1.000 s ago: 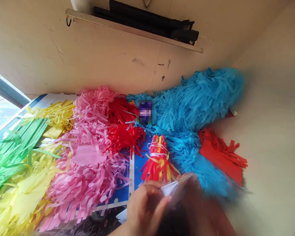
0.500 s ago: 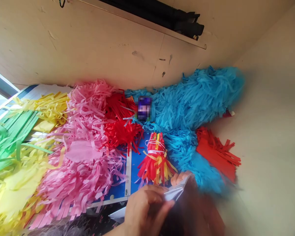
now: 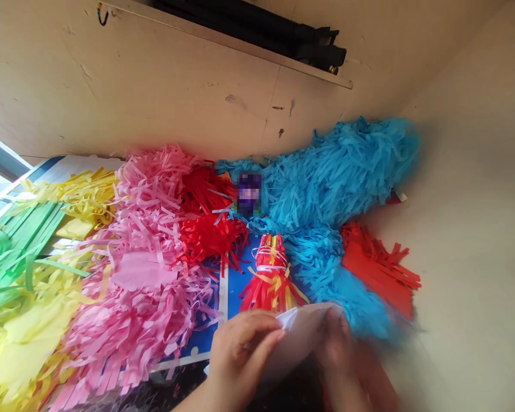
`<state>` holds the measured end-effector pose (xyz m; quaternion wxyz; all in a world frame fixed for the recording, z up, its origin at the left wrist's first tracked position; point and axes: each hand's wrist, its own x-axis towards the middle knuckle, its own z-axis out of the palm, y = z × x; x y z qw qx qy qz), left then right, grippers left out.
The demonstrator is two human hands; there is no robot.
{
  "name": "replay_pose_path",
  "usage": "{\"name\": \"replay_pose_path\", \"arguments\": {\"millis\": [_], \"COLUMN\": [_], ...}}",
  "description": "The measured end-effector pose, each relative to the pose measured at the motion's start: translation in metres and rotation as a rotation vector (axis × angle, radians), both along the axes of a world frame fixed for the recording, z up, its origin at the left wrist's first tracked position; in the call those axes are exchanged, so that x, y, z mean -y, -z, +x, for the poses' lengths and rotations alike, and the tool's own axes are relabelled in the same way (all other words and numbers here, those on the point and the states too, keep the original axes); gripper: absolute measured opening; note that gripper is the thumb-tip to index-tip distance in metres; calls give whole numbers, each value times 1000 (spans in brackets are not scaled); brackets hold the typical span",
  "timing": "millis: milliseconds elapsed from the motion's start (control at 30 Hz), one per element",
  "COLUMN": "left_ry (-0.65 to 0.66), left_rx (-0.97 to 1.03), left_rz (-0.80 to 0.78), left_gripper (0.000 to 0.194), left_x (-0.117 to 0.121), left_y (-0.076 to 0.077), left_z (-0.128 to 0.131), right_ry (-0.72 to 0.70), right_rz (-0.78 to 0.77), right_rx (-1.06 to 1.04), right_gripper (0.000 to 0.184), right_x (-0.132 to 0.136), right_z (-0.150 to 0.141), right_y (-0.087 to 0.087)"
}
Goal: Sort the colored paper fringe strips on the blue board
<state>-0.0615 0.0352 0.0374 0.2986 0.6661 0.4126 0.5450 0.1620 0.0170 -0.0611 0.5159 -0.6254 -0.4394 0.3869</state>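
Note:
Between both hands stretches a sheet of white paper (image 3: 302, 337), its far edge bowed and a folded corner showing at its left. My left hand (image 3: 242, 349) pinches that corner between thumb and fingers. At the other end my right hand (image 3: 337, 346), somewhat blurred, grips the paper; its fingertips are partly hidden. Just beyond the paper lies a bundle of red and yellow paper fringe (image 3: 274, 280), its upper part wrapped with white string. The lower tips of that bundle are covered by the paper and my left hand.
Cut paper fringe spreads over the blue table (image 3: 237, 289): pink (image 3: 148, 272), green (image 3: 21, 232), yellow (image 3: 30, 337), red (image 3: 214, 237) and blue (image 3: 326, 177) heaps. Orange-red paper (image 3: 377, 272) lies at the right. A shelf with a black object (image 3: 257, 28) is on the wall behind.
The paper has opened out from a narrow folded shape into a wider sheet. My left hand has shifted slightly left, and my right hand shows more fully at the right end.

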Motion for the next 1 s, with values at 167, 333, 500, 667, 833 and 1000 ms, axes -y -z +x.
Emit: {"name": "replay_pose_path", "arguments": {"millis": [167, 333, 500, 667, 833, 1000], "left_ry": [-74, -162, -3, 25, 77, 45], "left_rx": [-11, -40, 140, 305, 60, 53], "left_rz": [-64, -85, -372, -555, -660, -670], "left_gripper": [3, 2, 11, 37, 39, 37], "left_x": [-5, -6, -8, -15, -25, -26], "left_y": [3, 8, 9, 10, 3, 5], "left_z": [0, -2, -10, -8, -6, -10], "right_ry": [153, 140, 47, -35, -142, -206], "right_rz": [7, -10, 59, 96, 36, -105], "right_rx": [-280, -179, 54, 192, 92, -217], "right_gripper": [46, 42, 38, 40, 44, 49], "right_x": [0, 2, -5, -13, -11, -14], "right_z": [-2, -4, -6, -12, -20, -20], "right_y": [-6, -13, -51, -84, -86, -85]}}
